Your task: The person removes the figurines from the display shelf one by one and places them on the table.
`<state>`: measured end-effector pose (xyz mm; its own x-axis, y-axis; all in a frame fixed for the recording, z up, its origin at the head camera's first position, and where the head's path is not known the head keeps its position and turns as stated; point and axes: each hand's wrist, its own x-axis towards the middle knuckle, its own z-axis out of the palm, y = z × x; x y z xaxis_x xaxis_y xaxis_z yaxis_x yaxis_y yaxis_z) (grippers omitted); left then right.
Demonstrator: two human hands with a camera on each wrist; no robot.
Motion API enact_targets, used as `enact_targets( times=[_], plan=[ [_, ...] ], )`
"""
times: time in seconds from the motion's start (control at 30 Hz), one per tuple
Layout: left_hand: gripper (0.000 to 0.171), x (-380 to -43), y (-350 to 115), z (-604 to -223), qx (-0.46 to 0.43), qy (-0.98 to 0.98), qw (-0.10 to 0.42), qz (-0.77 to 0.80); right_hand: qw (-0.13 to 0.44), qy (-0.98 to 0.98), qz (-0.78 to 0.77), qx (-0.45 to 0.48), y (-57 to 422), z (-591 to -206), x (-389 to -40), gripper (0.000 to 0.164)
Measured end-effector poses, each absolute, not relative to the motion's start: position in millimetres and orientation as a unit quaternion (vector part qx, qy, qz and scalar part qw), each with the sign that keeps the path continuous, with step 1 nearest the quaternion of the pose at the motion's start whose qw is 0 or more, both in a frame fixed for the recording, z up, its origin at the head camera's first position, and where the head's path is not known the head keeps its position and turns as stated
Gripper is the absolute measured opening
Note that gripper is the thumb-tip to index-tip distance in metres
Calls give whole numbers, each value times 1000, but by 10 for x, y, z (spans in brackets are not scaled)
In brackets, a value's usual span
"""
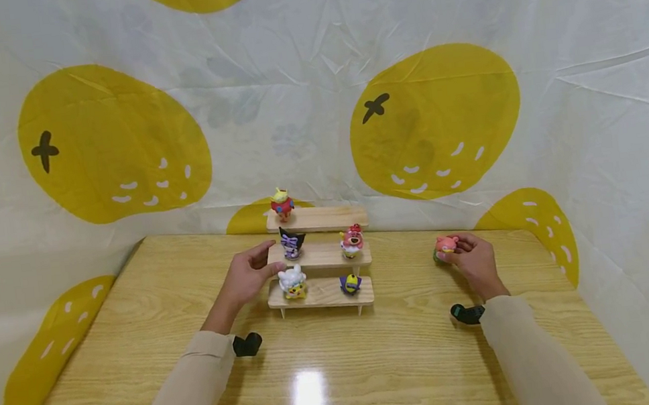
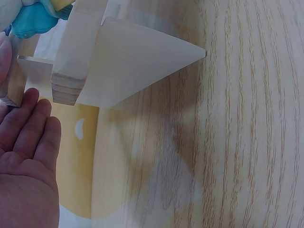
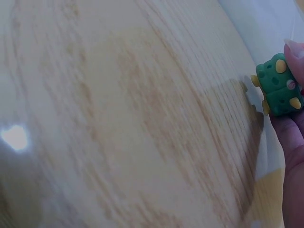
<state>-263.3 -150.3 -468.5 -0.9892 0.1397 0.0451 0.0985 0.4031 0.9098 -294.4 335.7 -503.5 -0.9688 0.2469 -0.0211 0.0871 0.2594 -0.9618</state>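
At the left end of a three-tier wooden display shelf [image 1: 321,255], my left hand [image 1: 242,277] has its fingers and thumb by the middle tier. The left wrist view shows these fingers [image 2: 42,135] fairly straight, close to a plank end; contact is hard to tell. Off to the shelf's right, my right hand [image 1: 478,265] pinches a small pink figurine [image 1: 445,246]. Its green, yellow-spotted lower part [image 3: 275,92] shows in the right wrist view. Nearest the left thumb are a white-hooded yellow figurine [image 1: 292,283] and a black-eared purple figurine [image 1: 291,243].
A red-and-yellow figurine [image 1: 282,205] stands on the top tier, a pink bear figurine [image 1: 352,240] on the middle one, and a purple-and-yellow figurine [image 1: 351,284] on the bottom. A patterned cloth [image 1: 287,99] hangs behind the wooden table [image 1: 382,371].
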Motion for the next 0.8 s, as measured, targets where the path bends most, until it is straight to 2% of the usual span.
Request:
enact_targets(
  times=[0.33, 0.8],
  plan=[
    [68, -2630, -1498, -4683, 70, 842, 18, 534, 83, -783, 609, -96, 3369, -5120, -2951, 50],
    [70, -2611, -1490, -4666, 69, 839, 20, 539, 81, -782, 610, -100, 3347, -5116, -2922, 54]
  ],
)
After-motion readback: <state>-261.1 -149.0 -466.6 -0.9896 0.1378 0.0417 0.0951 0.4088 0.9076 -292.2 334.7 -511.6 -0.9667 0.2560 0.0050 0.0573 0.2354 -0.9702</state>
